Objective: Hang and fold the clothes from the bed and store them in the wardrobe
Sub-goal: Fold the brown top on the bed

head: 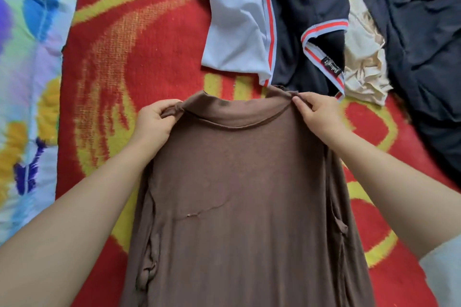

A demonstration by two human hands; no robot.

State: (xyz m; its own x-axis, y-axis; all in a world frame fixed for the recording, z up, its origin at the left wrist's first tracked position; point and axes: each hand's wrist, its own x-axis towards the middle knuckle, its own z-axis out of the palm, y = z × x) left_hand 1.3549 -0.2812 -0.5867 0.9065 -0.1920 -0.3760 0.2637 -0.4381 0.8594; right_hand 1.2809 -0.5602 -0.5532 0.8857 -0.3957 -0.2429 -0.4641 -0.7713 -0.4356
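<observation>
A brown, thin knit garment lies lengthwise down the middle of the bed, on a red blanket with yellow curved patterns; its far edge is raised off the blanket by both hands. The left hand has its fingers curled round the bunched far-left corner of the brown garment. The right hand pinches the far-right corner between thumb and fingertips.

Beyond the brown garment, just past its raised edge, lies a dark navy sports shirt with pale grey panels and orange-red stripes. To its right is a crumpled cream cloth, and further right a dark navy garment. A multicoloured floral sheet borders the blanket on the left.
</observation>
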